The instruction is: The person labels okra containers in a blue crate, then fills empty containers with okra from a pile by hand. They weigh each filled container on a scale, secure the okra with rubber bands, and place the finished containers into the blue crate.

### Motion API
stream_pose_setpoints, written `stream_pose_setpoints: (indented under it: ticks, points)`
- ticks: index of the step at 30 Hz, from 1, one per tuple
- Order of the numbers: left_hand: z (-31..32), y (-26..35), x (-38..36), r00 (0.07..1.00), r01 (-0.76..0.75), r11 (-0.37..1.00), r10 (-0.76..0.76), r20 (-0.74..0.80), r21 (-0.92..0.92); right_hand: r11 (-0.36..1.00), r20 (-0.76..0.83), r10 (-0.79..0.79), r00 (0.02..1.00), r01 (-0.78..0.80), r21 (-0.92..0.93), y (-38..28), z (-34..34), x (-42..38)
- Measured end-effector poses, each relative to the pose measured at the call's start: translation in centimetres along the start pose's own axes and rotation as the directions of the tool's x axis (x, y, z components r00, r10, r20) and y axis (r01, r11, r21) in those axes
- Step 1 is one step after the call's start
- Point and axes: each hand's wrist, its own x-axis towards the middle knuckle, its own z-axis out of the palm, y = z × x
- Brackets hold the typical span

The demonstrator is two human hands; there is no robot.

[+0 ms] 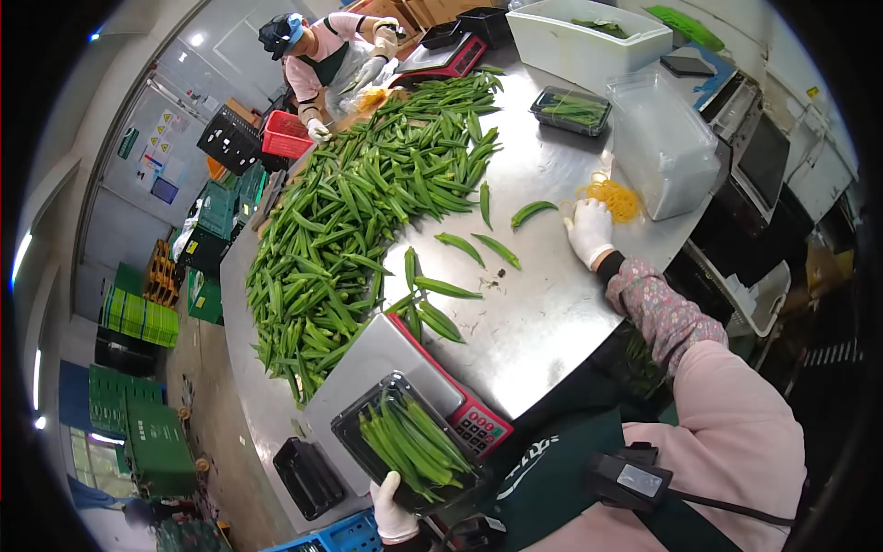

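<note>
My gloved left hand (394, 511) grips the near edge of a black plastic tray (348, 431), thumb over the rim. Long green okra pods (409, 442) lie lengthwise in that tray, which overlaps the plate of a red digital scale (474, 425). Far to the right, my gloved right hand (589, 232) rests low at the steel table, fingers curled at the edge of a pile of yellow rubber bands (614, 199). What its fingertips hold, if anything, I cannot tell. A large heap of loose okra (368, 202) covers the table's left side, and several stray pods lie between heap and right hand.
Stacked clear lids (662, 147) stand beyond the rubber bands, near a packed okra tray (570, 110) and a white foam box (589, 41). Empty black trays (310, 478) sit at the left edge above a blue crate (345, 535). Across the table, a gloved co-worker (326, 60) stands beside another scale.
</note>
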Motion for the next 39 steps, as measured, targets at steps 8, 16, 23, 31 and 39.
stream_pose_setpoints:
  ticks: [8, 16, 23, 31, 39]
  points:
    - [2.8, -4.2, 1.2, 0.998, -0.021, 0.971, 0.035, 0.054, -0.237, 0.334, 0.332, -0.275, 0.902, -0.234, 0.913, -6.3, -6.2, -4.6]
    - [9.1, -2.0, 2.9, 0.932, 0.155, 0.976, -0.093, 0.351, -0.154, -0.081, 0.545, -0.817, 0.19, -0.973, 0.217, -13.4, -11.3, -16.1]
    - [7.6, -2.1, 2.8, 0.944, 0.139, 0.944, -0.035, 0.327, -0.3, 0.028, 0.522, -0.836, 0.168, -0.937, 0.347, -15.3, -11.9, -14.1]
    - [4.8, 0.8, 4.6, 0.854, -0.067, 0.991, 0.116, 0.507, -0.114, -0.055, 0.309, -0.946, 0.095, -0.989, 0.135, -15.0, -11.7, -10.9]
    - [3.9, 5.6, 4.4, 0.709, -0.049, 0.911, -0.257, 0.657, 0.41, 0.337, 0.311, -0.925, -0.218, -0.85, 0.406, -15.6, -11.9, -6.2]
